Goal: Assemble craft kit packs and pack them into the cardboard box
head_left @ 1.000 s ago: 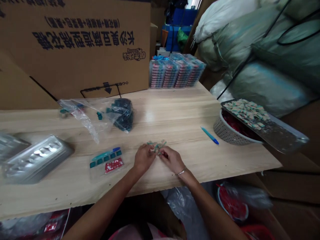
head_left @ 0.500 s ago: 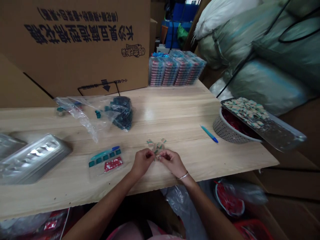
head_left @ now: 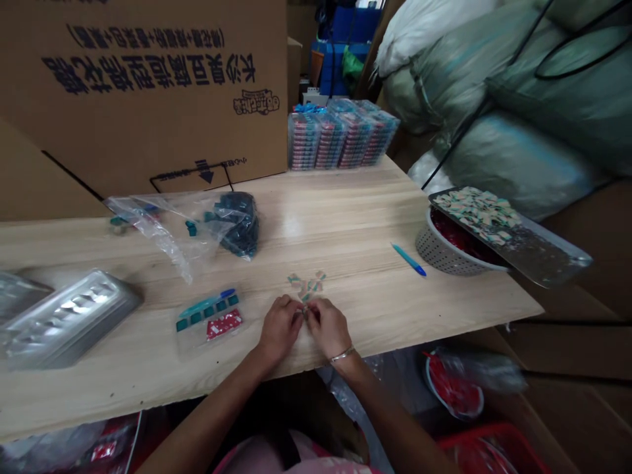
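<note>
Head view, down over a wood-topped table (head_left: 345, 227) backed by a large printed cardboard carton (head_left: 148, 131), with a metal tray (head_left: 540, 263) of pale-and-green bits (head_left: 476, 209) lying aslant across a grey basket (head_left: 442, 253) at right. Over to the left, a clear plastic pack (head_left: 190, 339) with green squares and a red insert. Left hand (head_left: 279, 327) and right hand (head_left: 330, 327) together near the front edge, just short of a loose scatter (head_left: 315, 286) of similar bits, fingertips pinched on one small piece (head_left: 305, 309), largely hidden.
</note>
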`<action>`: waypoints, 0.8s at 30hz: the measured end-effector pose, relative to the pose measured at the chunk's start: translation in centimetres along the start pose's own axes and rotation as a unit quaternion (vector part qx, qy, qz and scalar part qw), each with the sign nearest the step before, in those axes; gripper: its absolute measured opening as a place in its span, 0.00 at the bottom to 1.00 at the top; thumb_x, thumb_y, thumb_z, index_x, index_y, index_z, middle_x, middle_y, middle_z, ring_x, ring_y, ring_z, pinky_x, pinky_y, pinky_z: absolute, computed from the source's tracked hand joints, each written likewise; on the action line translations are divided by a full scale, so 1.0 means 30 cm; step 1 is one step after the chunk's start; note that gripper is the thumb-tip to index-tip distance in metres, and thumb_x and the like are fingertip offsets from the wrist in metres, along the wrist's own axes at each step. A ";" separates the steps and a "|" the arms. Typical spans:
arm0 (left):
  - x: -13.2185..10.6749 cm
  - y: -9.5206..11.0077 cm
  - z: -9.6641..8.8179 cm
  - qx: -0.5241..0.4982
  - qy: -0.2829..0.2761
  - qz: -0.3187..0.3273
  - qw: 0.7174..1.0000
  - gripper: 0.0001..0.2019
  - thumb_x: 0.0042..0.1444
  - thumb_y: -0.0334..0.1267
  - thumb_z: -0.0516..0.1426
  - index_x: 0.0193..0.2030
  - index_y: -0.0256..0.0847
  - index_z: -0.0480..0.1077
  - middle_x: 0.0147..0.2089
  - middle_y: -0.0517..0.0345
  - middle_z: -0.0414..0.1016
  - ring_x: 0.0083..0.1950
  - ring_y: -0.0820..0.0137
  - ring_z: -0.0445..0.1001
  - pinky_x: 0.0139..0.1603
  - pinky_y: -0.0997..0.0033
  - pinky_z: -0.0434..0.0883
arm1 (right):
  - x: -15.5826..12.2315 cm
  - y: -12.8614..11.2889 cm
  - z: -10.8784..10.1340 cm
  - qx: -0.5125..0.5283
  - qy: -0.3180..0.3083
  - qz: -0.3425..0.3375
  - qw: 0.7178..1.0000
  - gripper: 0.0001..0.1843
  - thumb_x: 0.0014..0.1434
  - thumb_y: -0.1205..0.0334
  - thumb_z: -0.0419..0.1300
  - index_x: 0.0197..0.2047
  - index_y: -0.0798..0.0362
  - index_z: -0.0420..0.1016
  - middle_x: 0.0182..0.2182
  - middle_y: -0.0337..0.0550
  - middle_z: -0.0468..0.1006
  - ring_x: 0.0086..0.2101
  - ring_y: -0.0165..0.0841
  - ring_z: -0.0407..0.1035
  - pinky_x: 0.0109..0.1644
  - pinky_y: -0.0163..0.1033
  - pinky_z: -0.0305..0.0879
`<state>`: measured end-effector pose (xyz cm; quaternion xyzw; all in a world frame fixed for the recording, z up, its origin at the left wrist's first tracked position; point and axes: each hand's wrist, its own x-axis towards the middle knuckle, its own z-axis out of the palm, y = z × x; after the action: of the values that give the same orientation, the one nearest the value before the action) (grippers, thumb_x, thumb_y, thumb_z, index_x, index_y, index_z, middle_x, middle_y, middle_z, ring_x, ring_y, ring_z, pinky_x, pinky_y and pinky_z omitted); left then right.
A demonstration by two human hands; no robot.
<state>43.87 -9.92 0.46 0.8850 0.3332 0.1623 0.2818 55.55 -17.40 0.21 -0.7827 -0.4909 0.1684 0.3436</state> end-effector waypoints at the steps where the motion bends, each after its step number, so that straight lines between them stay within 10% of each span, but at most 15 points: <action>1: -0.003 -0.001 0.000 -0.003 0.001 -0.001 1.000 0.07 0.54 0.27 0.54 0.36 0.38 0.72 0.35 0.54 0.69 0.41 0.65 0.67 0.44 0.65 0.68 | -0.004 -0.006 0.000 -0.023 -0.002 -0.004 1.000 0.09 0.55 0.71 0.53 0.37 0.54 0.72 0.35 0.46 0.74 0.36 0.36 0.70 0.41 0.39 0.65; 14: -0.035 -0.013 -0.042 0.028 -0.049 0.092 0.994 0.09 0.58 0.30 0.51 0.36 0.39 0.73 0.36 0.52 0.69 0.40 0.65 0.66 0.44 0.64 0.65 | -0.059 0.018 -0.048 -0.007 -0.083 -0.166 0.983 0.06 0.59 0.71 0.50 0.36 0.52 0.64 0.35 0.43 0.67 0.36 0.34 0.65 0.40 0.38 0.65; 20: -0.046 -0.015 -0.051 -0.016 -0.041 0.077 0.996 0.08 0.55 0.30 0.53 0.32 0.39 0.74 0.36 0.52 0.71 0.40 0.65 0.67 0.44 0.63 0.66 | -0.073 0.083 -0.053 0.198 -0.029 -0.020 0.980 0.06 0.60 0.60 0.52 0.36 0.52 0.67 0.27 0.39 0.72 0.28 0.31 0.67 0.33 0.35 0.64; 24: -0.057 0.007 -0.028 -0.232 0.011 -0.057 0.971 0.07 0.52 0.36 0.55 0.31 0.39 0.74 0.31 0.54 0.72 0.33 0.68 0.69 0.37 0.68 0.66 | -0.071 0.074 -0.059 0.239 -0.058 -0.028 0.969 0.06 0.60 0.60 0.54 0.36 0.53 0.68 0.27 0.38 0.72 0.29 0.30 0.67 0.34 0.35 0.64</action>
<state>42.34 -10.90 1.07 0.7736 0.3392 0.2283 0.4842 57.09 -20.57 -0.26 -0.6523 -0.4775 0.3162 0.4966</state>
